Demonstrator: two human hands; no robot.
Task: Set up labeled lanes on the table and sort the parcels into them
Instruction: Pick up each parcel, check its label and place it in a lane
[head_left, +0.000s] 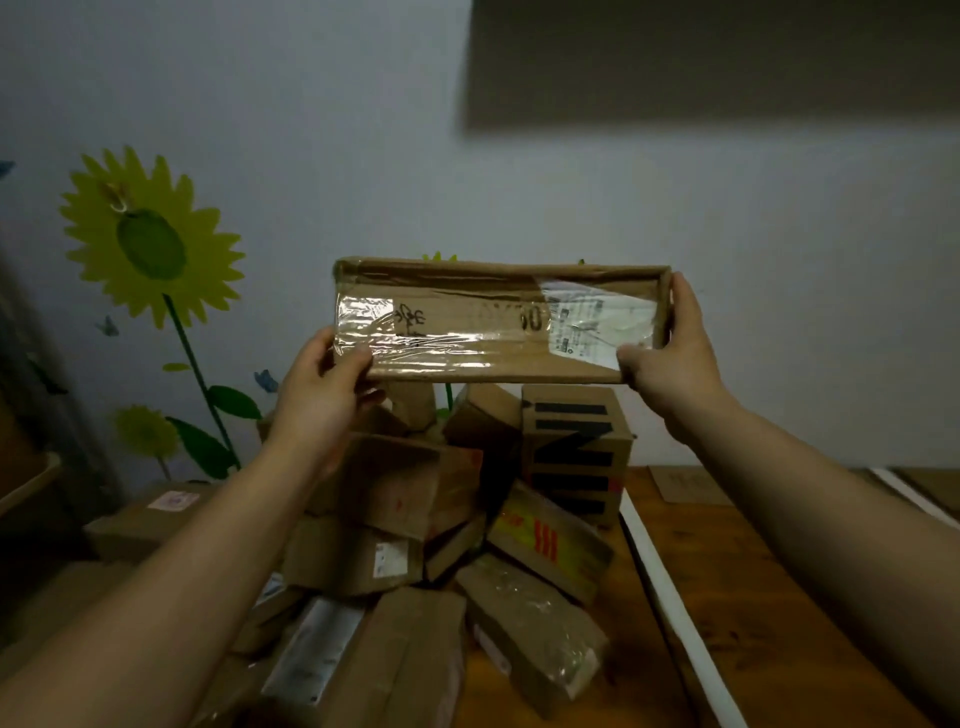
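Fingers (682, 299) of left hand (322, 387) and right hand (672, 353) grip ends of taped parcel (467, 322)

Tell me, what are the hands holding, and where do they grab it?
A long cardboard parcel. The left hand grips its lower left corner, the right hand its right end.

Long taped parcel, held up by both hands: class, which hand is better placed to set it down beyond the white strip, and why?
Probably the right hand: it grips the parcel end nearest the white strip, while the left hand sits over the pile.
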